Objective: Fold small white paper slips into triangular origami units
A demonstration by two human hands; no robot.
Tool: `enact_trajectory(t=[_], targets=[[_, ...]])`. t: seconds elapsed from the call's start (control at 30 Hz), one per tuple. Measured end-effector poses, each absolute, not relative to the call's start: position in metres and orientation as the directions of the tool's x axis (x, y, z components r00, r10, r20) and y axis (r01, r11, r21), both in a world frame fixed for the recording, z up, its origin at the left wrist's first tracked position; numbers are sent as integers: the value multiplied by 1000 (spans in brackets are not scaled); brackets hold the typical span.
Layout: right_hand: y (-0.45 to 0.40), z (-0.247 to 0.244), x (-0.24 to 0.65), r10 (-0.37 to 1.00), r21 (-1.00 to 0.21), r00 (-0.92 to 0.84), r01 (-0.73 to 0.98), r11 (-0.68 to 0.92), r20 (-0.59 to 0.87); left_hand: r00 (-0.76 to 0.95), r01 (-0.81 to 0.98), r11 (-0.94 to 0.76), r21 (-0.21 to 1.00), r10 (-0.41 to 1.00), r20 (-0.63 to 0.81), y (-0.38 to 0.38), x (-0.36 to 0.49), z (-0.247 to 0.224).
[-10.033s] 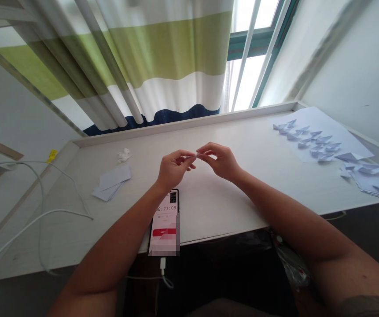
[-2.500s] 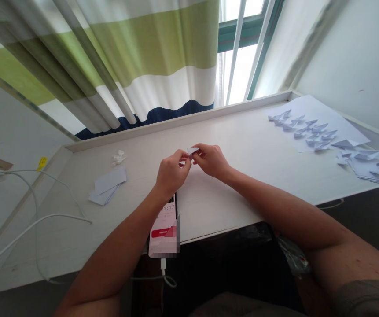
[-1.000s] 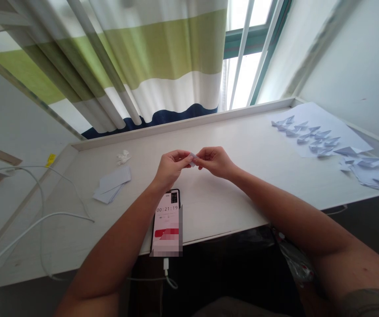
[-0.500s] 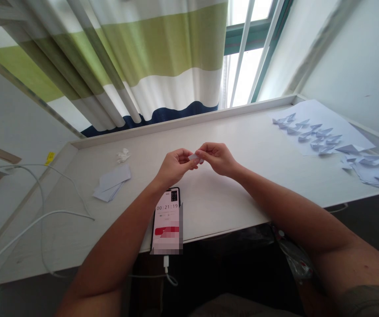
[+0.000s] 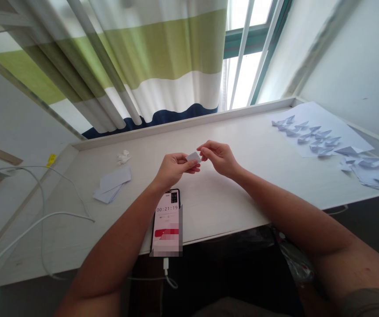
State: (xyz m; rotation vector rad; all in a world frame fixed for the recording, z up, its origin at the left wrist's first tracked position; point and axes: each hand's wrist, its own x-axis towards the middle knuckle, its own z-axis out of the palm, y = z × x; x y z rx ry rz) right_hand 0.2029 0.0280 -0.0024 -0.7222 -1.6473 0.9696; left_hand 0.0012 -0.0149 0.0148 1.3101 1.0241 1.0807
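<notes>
My left hand (image 5: 175,168) pinches a small folded piece of white paper (image 5: 193,157) between thumb and fingers, above the white desk. Close by at its right edge is my right hand (image 5: 218,156), its fingers loosely bent and a little apart, with nothing visible held in them. Whether a fingertip still brushes the paper's edge is hard to see. Below my left wrist lies a phone (image 5: 167,220) showing a timer, its lower right part pixelated. Flat white paper slips (image 5: 115,179) are stacked to the left of my left hand.
Several folded white paper shapes (image 5: 314,132) stand in rows on a large white sheet (image 5: 344,125) at the right. More lie by a paper stack (image 5: 372,176). A crumpled white paper (image 5: 123,156) rests at back left. White cables (image 5: 40,218) cross the left side.
My right hand's fingers have come off the paper and spread slightly, moving a little right. The paper now shows more of its face in my left hand.
</notes>
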Motion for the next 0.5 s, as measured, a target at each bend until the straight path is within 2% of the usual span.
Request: enact_trajectory(t=[0.27,0.5], targets=[[22,0,204,780,-827,-349,29,562,519,245,-34,-82,996,966,88,-17,5,15],[24,-2,207,575,-613,-425,60,788,699,197,-127,-39,991,978,64,-15,4,16]])
